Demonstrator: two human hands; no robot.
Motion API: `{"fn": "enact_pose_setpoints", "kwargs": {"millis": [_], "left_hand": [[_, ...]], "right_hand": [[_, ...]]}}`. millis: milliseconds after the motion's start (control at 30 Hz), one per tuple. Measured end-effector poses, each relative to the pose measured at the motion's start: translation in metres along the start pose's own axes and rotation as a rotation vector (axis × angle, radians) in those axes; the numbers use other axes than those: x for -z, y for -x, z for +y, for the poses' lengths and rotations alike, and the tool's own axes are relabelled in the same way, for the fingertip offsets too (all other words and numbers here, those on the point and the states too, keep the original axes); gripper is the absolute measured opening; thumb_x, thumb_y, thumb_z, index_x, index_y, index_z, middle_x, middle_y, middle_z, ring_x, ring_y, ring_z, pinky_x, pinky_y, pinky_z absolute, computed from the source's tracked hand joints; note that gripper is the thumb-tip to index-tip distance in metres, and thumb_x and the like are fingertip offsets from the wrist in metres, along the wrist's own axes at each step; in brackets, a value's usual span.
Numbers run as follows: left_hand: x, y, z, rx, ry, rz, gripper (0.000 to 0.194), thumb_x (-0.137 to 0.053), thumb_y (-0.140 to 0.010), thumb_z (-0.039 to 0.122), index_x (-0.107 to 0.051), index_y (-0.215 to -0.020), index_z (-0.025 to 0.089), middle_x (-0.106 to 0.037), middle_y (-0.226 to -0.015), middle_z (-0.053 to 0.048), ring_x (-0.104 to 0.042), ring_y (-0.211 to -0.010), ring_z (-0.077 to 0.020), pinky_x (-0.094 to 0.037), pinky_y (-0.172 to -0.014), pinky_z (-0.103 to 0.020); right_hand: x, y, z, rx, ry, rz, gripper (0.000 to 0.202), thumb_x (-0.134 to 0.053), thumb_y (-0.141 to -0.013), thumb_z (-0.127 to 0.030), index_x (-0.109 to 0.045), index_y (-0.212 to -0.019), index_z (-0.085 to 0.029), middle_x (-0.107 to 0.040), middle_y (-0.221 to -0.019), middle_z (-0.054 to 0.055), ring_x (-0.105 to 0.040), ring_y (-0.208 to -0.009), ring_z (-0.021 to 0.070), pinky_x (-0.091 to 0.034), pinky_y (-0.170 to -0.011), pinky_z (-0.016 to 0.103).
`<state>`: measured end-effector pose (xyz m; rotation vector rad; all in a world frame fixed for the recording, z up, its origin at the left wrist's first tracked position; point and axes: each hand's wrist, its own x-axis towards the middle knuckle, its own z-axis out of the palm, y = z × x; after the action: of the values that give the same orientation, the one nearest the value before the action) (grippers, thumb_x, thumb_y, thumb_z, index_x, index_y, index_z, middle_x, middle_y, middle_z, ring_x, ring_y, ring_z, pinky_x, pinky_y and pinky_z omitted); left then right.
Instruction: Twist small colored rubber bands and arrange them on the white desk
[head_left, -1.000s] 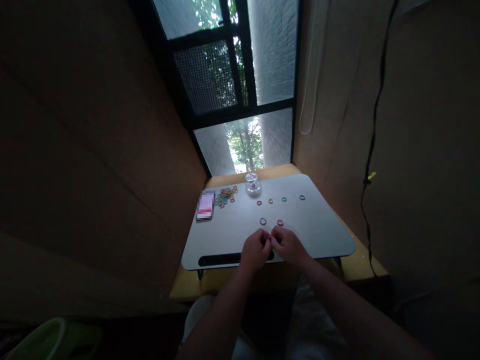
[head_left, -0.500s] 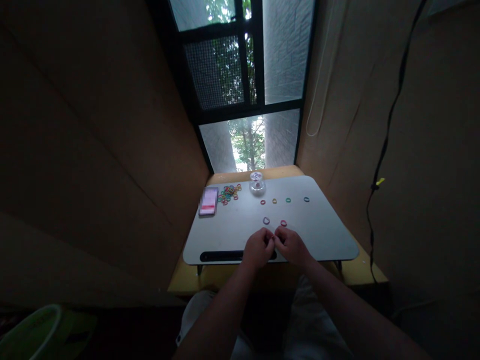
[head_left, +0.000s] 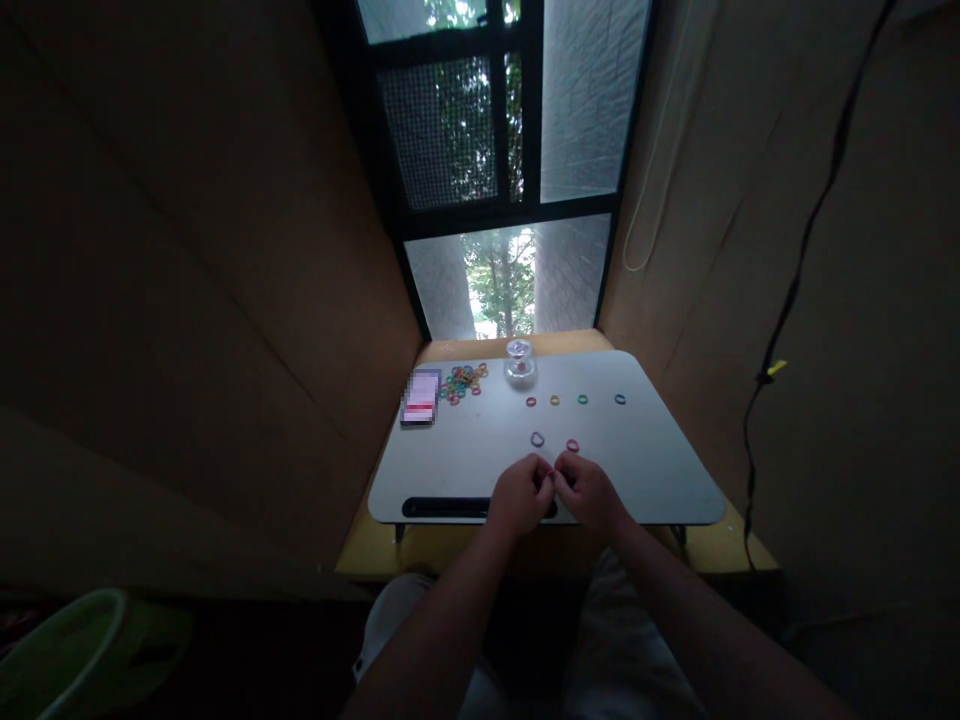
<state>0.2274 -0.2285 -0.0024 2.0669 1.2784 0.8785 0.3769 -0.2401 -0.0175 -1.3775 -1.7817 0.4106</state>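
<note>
My left hand [head_left: 523, 492] and my right hand [head_left: 590, 490] meet over the front of the white table, fingers pinched together. Between the fingertips shows a bit of a small red rubber band [head_left: 553, 472], mostly hidden by the fingers. Just beyond my hands lie a purple rubber band [head_left: 532, 440] and a pink rubber band [head_left: 568, 445], side by side. Farther back, a spaced row holds a red band [head_left: 531, 402], a yellow band [head_left: 555, 400], a green band [head_left: 583, 399] and a dark blue band [head_left: 620, 399].
A heap of mixed coloured bands [head_left: 463, 382] sits at the back left beside a phone [head_left: 421, 398]. A clear plastic container [head_left: 520, 368] stands at the table's back edge. Along the front runs a black slot [head_left: 446, 507] in the white folding table [head_left: 442, 460]. A cable [head_left: 795, 270] hangs at right.
The view has shifted slightly. Both hands stay pinched together at the same place over the table, and the laid-out bands have not moved.
</note>
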Motion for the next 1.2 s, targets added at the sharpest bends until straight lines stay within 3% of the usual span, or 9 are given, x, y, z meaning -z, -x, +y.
{"fn": "enact_pose_setpoints", "kwargs": {"millis": [1200], "left_hand": [[-0.0046, 0.0, -0.006, -0.014, -0.022, 0.003, 0.01, -0.05, -0.083, 0.027, -0.056, -0.081, 0.019, -0.057, -0.07, 0.002, -0.049, -0.063, -0.0108, -0.034, -0.06, -0.023]], "right_hand": [[-0.0011, 0.0012, 0.0017, -0.014, 0.008, -0.007, 0.013, -0.049, -0.081, -0.023, -0.048, -0.068, -0.02, -0.053, -0.061, -0.002, -0.046, -0.056, 0.0114, -0.03, -0.055, 0.023]]}}
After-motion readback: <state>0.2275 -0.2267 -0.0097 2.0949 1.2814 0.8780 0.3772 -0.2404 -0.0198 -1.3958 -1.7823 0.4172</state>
